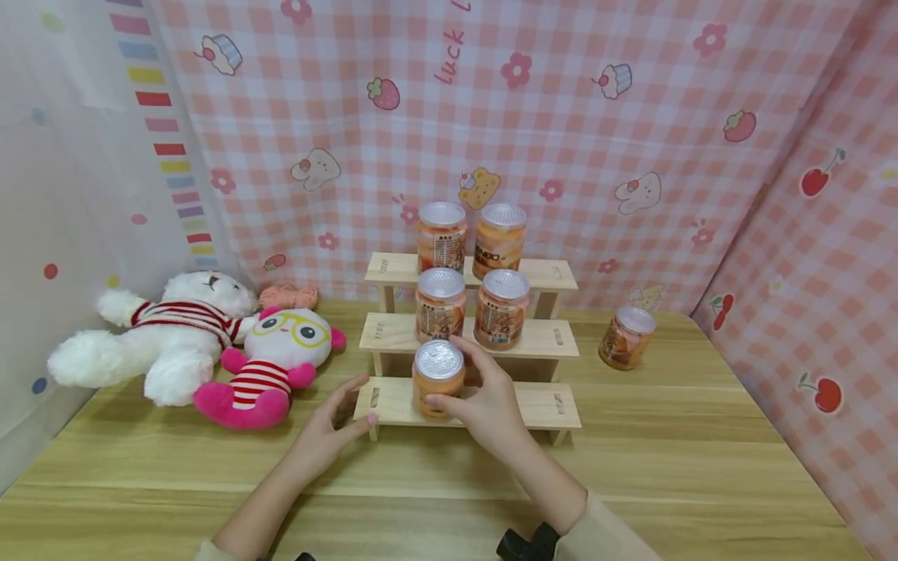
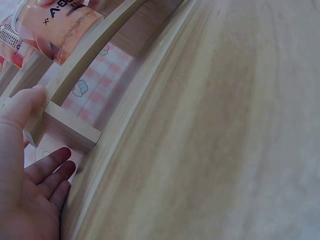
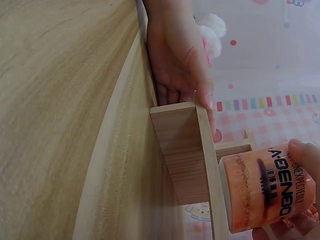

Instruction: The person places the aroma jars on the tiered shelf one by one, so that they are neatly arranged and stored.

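Note:
My right hand [image 1: 487, 405] grips a jar [image 1: 438, 382] with orange contents and a silver lid at the lowest tier of a wooden stepped stand [image 1: 547, 405]. Its thumb is at the jar's front and its fingers reach around the far side. In the right wrist view the jar [image 3: 265, 190] stands close to the tier; whether its base rests fully there, I cannot tell. My left hand [image 1: 326, 432] holds the left end of that tier between thumb and index finger, the other fingers loose beside the support [image 2: 72, 127]. Two jars [image 1: 501, 308] occupy the middle tier.
Two more jars [image 1: 442, 238] stand on the top tier. Another jar [image 1: 627, 338] is on the table [image 1: 673, 467] at the right. At the left lie a white plush bear [image 1: 185, 327], a pink plush toy [image 1: 270, 366] and a pink bundle [image 1: 289, 297]. Checked cloth [image 1: 533, 140] hangs behind.

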